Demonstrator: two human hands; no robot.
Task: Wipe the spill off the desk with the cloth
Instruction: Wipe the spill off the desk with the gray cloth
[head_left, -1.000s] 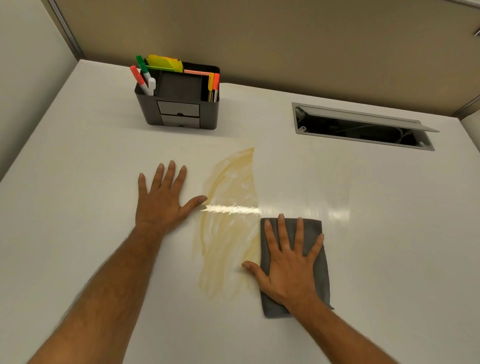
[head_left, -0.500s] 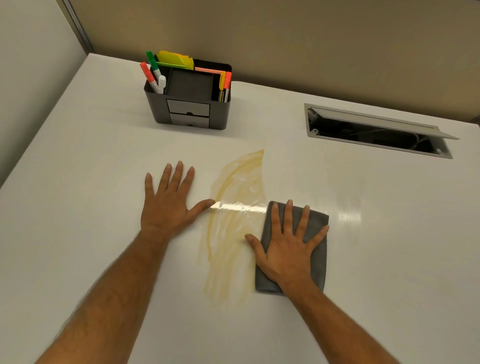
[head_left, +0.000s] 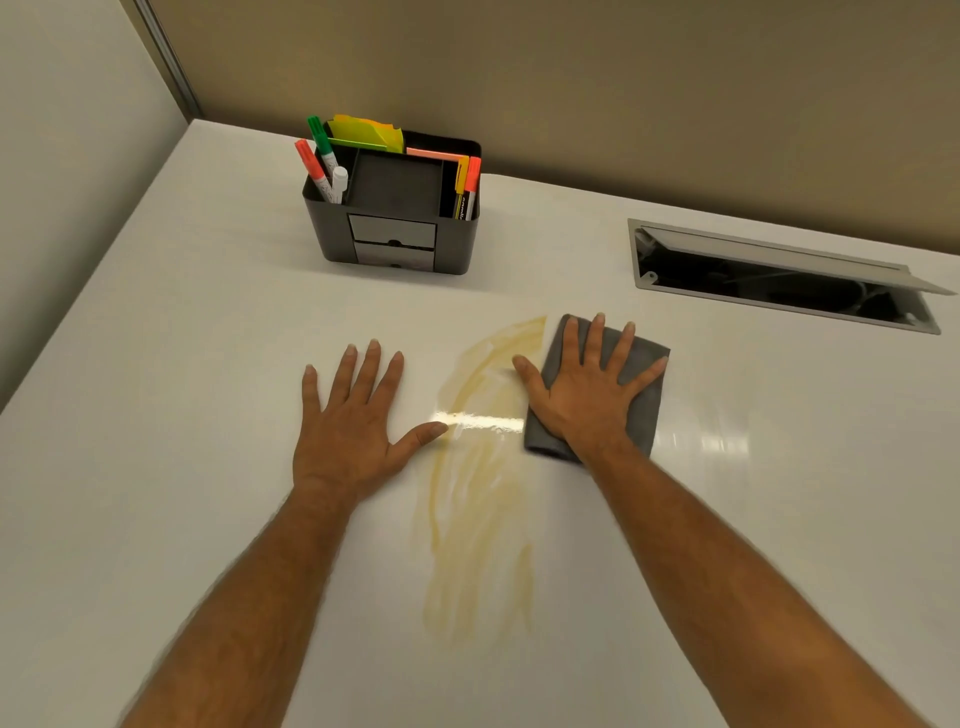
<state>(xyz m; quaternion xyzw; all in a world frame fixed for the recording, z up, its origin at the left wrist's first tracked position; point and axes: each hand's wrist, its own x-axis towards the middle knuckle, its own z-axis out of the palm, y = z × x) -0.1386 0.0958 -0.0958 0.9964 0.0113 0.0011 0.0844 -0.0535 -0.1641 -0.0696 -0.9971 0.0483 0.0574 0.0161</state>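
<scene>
A smeared yellow-brown spill (head_left: 478, 488) streaks the white desk (head_left: 156, 415) from its middle toward the near edge. A grey cloth (head_left: 641, 410) lies flat at the spill's far right end. My right hand (head_left: 587, 395) presses on the cloth, palm down, fingers spread, thumb touching the spill's edge. My left hand (head_left: 353, 421) rests flat on the bare desk just left of the spill, fingers apart, thumb tip at the spill's left border.
A dark desk organiser (head_left: 395, 218) with markers and sticky notes stands behind the spill. An open cable hatch (head_left: 779, 275) is recessed in the desk at the back right. Partition walls bound the desk at the back and left.
My right hand has pushed the cloth away from me along the spill's right side, from its near end to its far end. My left hand has stayed in place.
</scene>
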